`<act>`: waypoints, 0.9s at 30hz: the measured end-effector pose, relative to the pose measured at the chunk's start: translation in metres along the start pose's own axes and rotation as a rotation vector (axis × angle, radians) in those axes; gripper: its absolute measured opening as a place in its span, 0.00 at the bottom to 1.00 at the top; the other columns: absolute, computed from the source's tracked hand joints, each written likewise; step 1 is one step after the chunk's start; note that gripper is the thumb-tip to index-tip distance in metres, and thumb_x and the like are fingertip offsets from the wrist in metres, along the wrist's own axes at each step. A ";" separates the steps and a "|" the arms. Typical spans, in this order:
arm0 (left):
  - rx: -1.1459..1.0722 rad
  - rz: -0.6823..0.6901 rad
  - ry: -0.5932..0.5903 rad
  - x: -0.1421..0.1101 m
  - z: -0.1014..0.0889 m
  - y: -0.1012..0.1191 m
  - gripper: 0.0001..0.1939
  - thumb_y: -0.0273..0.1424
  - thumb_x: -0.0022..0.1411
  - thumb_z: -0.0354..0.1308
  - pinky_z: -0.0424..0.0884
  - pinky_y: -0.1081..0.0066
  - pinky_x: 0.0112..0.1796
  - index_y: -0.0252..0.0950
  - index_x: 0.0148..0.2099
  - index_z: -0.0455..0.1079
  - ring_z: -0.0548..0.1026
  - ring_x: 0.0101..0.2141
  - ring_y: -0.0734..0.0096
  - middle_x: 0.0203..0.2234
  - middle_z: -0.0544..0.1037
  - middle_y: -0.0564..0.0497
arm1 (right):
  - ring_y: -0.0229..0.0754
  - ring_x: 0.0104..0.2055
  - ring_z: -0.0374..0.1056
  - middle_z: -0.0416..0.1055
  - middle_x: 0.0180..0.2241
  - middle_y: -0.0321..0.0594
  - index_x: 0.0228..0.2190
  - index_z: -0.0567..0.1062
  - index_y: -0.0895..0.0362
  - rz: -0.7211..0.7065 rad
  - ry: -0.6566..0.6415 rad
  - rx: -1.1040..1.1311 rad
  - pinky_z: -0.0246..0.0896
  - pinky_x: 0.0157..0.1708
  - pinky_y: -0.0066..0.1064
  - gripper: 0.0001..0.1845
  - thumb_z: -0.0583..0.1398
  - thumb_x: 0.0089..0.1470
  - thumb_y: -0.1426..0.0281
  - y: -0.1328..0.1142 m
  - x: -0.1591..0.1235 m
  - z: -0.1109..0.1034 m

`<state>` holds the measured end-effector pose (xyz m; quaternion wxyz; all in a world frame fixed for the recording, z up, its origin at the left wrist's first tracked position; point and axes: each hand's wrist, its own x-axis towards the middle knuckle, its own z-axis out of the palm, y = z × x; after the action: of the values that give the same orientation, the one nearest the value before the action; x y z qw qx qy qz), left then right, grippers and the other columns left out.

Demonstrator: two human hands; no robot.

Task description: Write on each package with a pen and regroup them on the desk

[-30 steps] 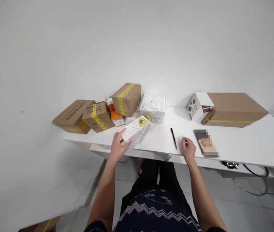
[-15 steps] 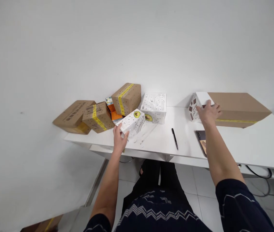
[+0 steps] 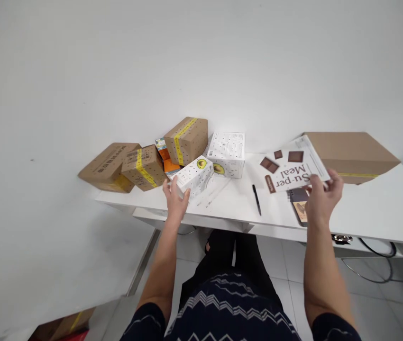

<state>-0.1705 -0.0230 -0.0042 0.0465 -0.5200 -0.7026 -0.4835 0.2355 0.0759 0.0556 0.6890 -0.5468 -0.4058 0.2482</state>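
Observation:
My right hand grips a white "Su-per Meal" box with brown chocolate squares printed on it. This box is tilted up off the table, its printed face turned toward me. My left hand has thumb and fingers around the near end of a small white dotted box with an avocado picture, which rests on the table. Behind that one stands a larger white avocado box. A phone lies just under my right hand, partly covered by it.
Several brown cartons with yellow tape, among them a dotted one and a large one, cluster at the left. An orange packet sits between them. A black pen lies mid-table. A long brown carton stands at the right.
My right hand has taken the Su-per Meal box from beside the long carton, lifting and tipping it toward me. My left hand has shifted only slightly on the small avocado box.

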 end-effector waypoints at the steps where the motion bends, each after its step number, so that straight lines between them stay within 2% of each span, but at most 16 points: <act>1: 0.016 0.034 0.069 -0.004 -0.001 0.008 0.30 0.39 0.58 0.60 0.57 0.49 0.59 0.35 0.60 0.59 0.54 0.62 0.49 0.61 0.51 0.36 | 0.40 0.39 0.68 0.67 0.42 0.38 0.45 0.66 0.51 0.135 0.000 0.131 0.65 0.28 0.29 0.23 0.62 0.46 0.64 -0.002 -0.017 -0.002; 3: -0.043 0.078 0.152 -0.018 -0.001 0.028 0.26 0.38 0.59 0.58 0.59 0.50 0.58 0.33 0.57 0.63 0.57 0.61 0.51 0.58 0.57 0.35 | 0.36 0.34 0.68 0.70 0.37 0.35 0.38 0.68 0.53 0.342 -0.035 0.356 0.65 0.27 0.26 0.18 0.64 0.43 0.66 -0.003 -0.052 -0.001; 4: -0.119 0.077 0.135 -0.028 0.001 0.039 0.23 0.39 0.60 0.57 0.61 0.52 0.57 0.34 0.55 0.64 0.60 0.59 0.53 0.56 0.60 0.36 | 0.36 0.35 0.69 0.71 0.36 0.34 0.35 0.68 0.54 0.403 -0.047 0.435 0.66 0.28 0.26 0.16 0.64 0.42 0.66 -0.002 -0.069 0.002; 6: -0.327 -0.007 -0.043 -0.050 0.008 0.060 0.22 0.41 0.62 0.56 0.68 0.56 0.51 0.36 0.54 0.65 0.67 0.53 0.57 0.52 0.66 0.39 | 0.36 0.35 0.69 0.72 0.34 0.33 0.35 0.69 0.54 0.498 -0.079 0.525 0.67 0.30 0.27 0.17 0.65 0.41 0.67 0.000 -0.101 0.011; 9: -0.729 -0.305 -0.447 -0.081 0.023 0.083 0.29 0.45 0.63 0.54 0.73 0.60 0.46 0.43 0.62 0.57 0.74 0.48 0.61 0.55 0.67 0.41 | 0.35 0.33 0.69 0.72 0.34 0.31 0.39 0.69 0.51 0.634 -0.140 0.518 0.67 0.29 0.26 0.20 0.66 0.41 0.65 0.006 -0.140 0.024; 10: -0.826 -0.389 -0.489 -0.087 0.027 0.086 0.32 0.45 0.62 0.55 0.73 0.61 0.46 0.44 0.64 0.54 0.74 0.49 0.60 0.57 0.67 0.42 | 0.35 0.33 0.69 0.72 0.35 0.31 0.40 0.68 0.50 0.665 -0.156 0.496 0.67 0.29 0.27 0.22 0.66 0.42 0.64 0.007 -0.151 0.026; 12: -0.922 -0.520 -0.507 -0.095 0.032 0.089 0.38 0.44 0.58 0.60 0.73 0.61 0.46 0.45 0.66 0.51 0.72 0.51 0.58 0.59 0.66 0.43 | 0.36 0.33 0.69 0.71 0.36 0.32 0.41 0.67 0.50 0.708 -0.197 0.444 0.67 0.30 0.28 0.23 0.66 0.42 0.63 0.010 -0.165 0.028; 15: -0.915 -0.617 -0.487 -0.094 0.032 0.084 0.40 0.40 0.54 0.64 0.74 0.62 0.46 0.42 0.65 0.54 0.72 0.52 0.56 0.58 0.68 0.43 | 0.37 0.34 0.69 0.72 0.37 0.34 0.42 0.66 0.51 0.765 -0.284 0.395 0.68 0.32 0.30 0.24 0.67 0.43 0.62 0.016 -0.176 0.023; 19: -0.902 -0.617 -0.502 -0.089 0.027 0.077 0.38 0.38 0.53 0.64 0.73 0.62 0.47 0.41 0.65 0.57 0.72 0.52 0.56 0.58 0.68 0.44 | 0.35 0.34 0.68 0.72 0.39 0.34 0.41 0.67 0.51 0.809 -0.334 0.382 0.67 0.33 0.28 0.24 0.68 0.43 0.62 0.023 -0.178 0.013; 23: -0.882 -0.593 -0.512 -0.089 0.027 0.077 0.38 0.39 0.53 0.64 0.73 0.62 0.48 0.41 0.65 0.58 0.72 0.52 0.55 0.58 0.68 0.44 | 0.35 0.32 0.68 0.73 0.36 0.32 0.41 0.69 0.51 0.820 -0.361 0.375 0.67 0.33 0.28 0.21 0.66 0.46 0.59 0.028 -0.178 0.006; 27: -0.822 -0.596 -0.490 -0.088 0.027 0.076 0.35 0.39 0.55 0.63 0.71 0.60 0.51 0.40 0.63 0.61 0.70 0.55 0.54 0.58 0.69 0.44 | 0.37 0.32 0.69 0.74 0.35 0.33 0.42 0.70 0.51 0.769 -0.435 0.303 0.68 0.34 0.31 0.21 0.64 0.48 0.55 0.035 -0.175 -0.001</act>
<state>-0.0596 -0.0644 -0.0205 -0.4628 -0.3717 -0.5633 -0.5748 0.1440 -0.0521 -0.0277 0.5178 -0.4861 -0.2680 0.6510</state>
